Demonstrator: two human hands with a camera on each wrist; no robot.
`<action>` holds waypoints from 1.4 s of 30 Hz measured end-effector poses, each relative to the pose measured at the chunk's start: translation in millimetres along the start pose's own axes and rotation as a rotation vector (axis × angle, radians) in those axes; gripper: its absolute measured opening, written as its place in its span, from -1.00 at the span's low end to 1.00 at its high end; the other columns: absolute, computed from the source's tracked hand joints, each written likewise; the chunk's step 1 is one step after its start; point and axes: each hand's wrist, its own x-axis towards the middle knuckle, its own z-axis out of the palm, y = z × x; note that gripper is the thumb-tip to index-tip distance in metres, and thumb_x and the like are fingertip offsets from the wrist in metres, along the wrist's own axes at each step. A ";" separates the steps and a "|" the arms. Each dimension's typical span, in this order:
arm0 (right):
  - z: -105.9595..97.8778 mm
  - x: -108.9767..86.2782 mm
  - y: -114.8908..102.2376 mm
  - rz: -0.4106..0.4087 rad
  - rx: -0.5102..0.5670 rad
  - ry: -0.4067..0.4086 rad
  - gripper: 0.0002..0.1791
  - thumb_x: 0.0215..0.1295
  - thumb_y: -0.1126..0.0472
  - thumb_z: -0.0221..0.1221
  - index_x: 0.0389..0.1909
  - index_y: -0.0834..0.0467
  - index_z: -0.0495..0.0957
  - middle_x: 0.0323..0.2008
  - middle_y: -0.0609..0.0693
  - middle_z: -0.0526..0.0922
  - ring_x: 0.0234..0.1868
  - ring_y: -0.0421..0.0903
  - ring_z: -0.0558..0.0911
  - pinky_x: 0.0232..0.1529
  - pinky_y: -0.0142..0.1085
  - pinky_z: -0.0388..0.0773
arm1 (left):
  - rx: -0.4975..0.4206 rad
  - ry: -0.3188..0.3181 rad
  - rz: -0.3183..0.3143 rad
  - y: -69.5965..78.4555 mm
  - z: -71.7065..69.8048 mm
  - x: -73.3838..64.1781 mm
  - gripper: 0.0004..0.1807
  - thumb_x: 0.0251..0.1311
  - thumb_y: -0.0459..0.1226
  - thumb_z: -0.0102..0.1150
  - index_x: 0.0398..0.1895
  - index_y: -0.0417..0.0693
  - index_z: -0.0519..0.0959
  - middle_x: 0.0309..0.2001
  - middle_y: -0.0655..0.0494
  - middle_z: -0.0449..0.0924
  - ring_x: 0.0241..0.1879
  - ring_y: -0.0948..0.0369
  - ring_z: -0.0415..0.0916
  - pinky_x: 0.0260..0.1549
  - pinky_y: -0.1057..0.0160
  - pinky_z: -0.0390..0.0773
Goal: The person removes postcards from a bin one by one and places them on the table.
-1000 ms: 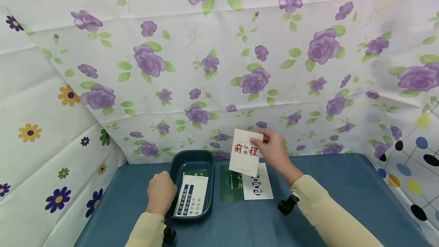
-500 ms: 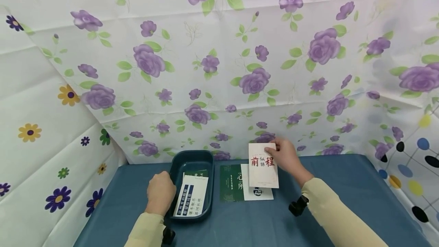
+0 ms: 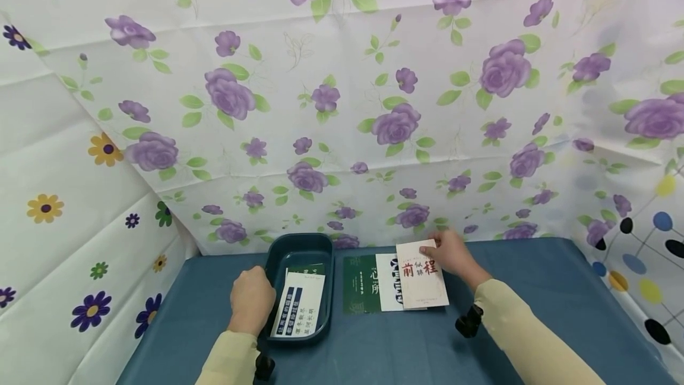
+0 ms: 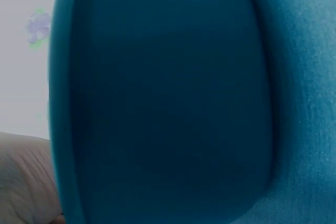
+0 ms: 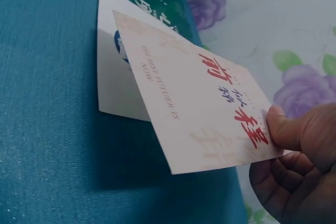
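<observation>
Between thumb and fingers my right hand (image 3: 453,257) pinches a cream card (image 3: 424,284) with red characters by its upper right corner. In the right wrist view this card (image 5: 189,103) is tilted just above a white card (image 5: 113,66). That white card (image 3: 389,290) lies on the table and is partly covered, overlapping a green card (image 3: 360,284) to its left. My left hand (image 3: 252,299) grips the left rim of a dark teal tray (image 3: 328,308); its fingertips are hidden. Inside the tray a white card (image 3: 304,299) with blue bands rests over a green card (image 3: 314,269).
A blue-covered table (image 3: 385,349) carries the tray and cards. Right behind it rises a white sheet (image 3: 342,135) with purple roses. Patterned sheets also close off the left and right sides. Black camera mounts sit on both wrists.
My right hand has carried the cream card down and to the right, from over the green and white cards to the white card's right part. The left hand keeps its place on the tray.
</observation>
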 end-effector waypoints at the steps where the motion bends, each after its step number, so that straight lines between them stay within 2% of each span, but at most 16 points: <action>1: 0.8 0.4 1.2 0.001 0.003 -0.007 -0.70 0.20 0.07 0.22 -0.17 0.21 0.58 -0.77 -0.06 0.16 -0.75 -0.15 0.11 -0.67 -0.29 0.13 | 0.001 -0.002 -0.003 -0.2 0.6 0.2 -0.94 0.00 -0.40 0.16 -0.49 -0.26 0.59 -0.48 -0.22 0.63 -0.54 -0.10 0.57 -0.70 0.01 0.44; 6: 4.5 2.7 5.6 0.012 0.001 -0.020 -0.60 0.20 0.07 0.22 -0.03 0.24 0.56 -0.75 -0.05 0.18 -0.74 -0.16 0.11 -0.66 -0.29 0.14 | 0.001 0.008 -0.001 -0.8 3.0 0.4 -0.93 -0.01 -0.40 0.16 -0.48 -0.27 0.59 -0.48 -0.22 0.63 -0.55 -0.10 0.58 -0.72 0.01 0.44; 11: 9.4 6.6 7.5 0.023 -0.003 -0.014 -0.74 0.19 0.07 0.23 -0.25 0.18 0.61 -0.73 -0.04 0.21 -0.72 -0.14 0.16 -0.66 -0.29 0.15 | 0.009 0.028 0.005 -0.1 3.5 0.6 -0.93 -0.01 -0.40 0.17 -0.48 -0.28 0.59 -0.49 -0.23 0.63 -0.56 -0.10 0.58 -0.73 0.01 0.44; 14: 13.3 8.6 8.7 0.027 -0.022 -0.004 -0.77 0.18 0.06 0.23 -0.31 0.15 0.62 -0.71 -0.03 0.25 -0.71 -0.14 0.19 -0.65 -0.29 0.16 | 0.009 0.026 -0.001 0.3 2.7 0.1 -0.93 0.00 -0.40 0.16 -0.48 -0.27 0.59 -0.49 -0.23 0.63 -0.57 -0.09 0.57 -0.73 0.02 0.44; 19: 17.3 9.5 11.1 0.035 -0.031 0.004 -0.73 0.18 0.08 0.24 -0.21 0.18 0.62 -0.65 0.02 0.33 -0.67 -0.13 0.24 -0.63 -0.28 0.17 | 0.011 0.005 -0.012 1.2 1.0 -1.0 -0.92 0.01 -0.39 0.16 -0.45 -0.27 0.59 -0.47 -0.22 0.63 -0.56 -0.09 0.57 -0.72 0.02 0.44; 27: 21.2 10.4 12.9 0.044 -0.039 0.004 -0.62 0.18 0.08 0.24 -0.07 0.23 0.58 -0.52 0.06 0.50 -0.59 -0.11 0.34 -0.57 -0.28 0.22 | 0.009 0.008 -0.011 1.5 -0.3 -0.4 -0.92 0.00 -0.39 0.17 -0.46 -0.27 0.58 -0.47 -0.22 0.63 -0.55 -0.07 0.58 -0.71 0.03 0.45; 35: 24.8 13.8 13.9 0.035 -0.052 0.005 -0.56 0.19 0.10 0.23 0.03 0.27 0.52 -0.43 0.08 0.55 -0.58 -0.11 0.39 -0.54 -0.28 0.27 | 0.007 0.010 -0.016 0.6 -0.2 0.5 -0.92 -0.01 -0.39 0.18 -0.46 -0.27 0.59 -0.48 -0.22 0.63 -0.55 -0.09 0.58 -0.70 0.01 0.46; 39: 26.9 13.0 14.5 0.033 -0.077 0.016 -0.53 0.18 0.10 0.24 0.05 0.29 0.51 -0.38 0.08 0.56 -0.56 -0.11 0.40 -0.51 -0.28 0.29 | 0.008 0.003 -0.018 0.8 0.0 0.2 -0.92 0.00 -0.39 0.17 -0.46 -0.27 0.59 -0.48 -0.22 0.63 -0.55 -0.09 0.58 -0.70 0.01 0.46; 42: 28.6 11.9 14.6 0.027 -0.078 0.029 -0.61 0.15 0.10 0.26 -0.08 0.27 0.57 -0.51 0.06 0.51 -0.62 -0.13 0.35 -0.57 -0.28 0.26 | 0.010 0.005 -0.015 1.2 -0.8 -0.1 -0.92 0.01 -0.39 0.17 -0.46 -0.27 0.60 -0.48 -0.23 0.63 -0.56 -0.09 0.58 -0.71 0.01 0.46</action>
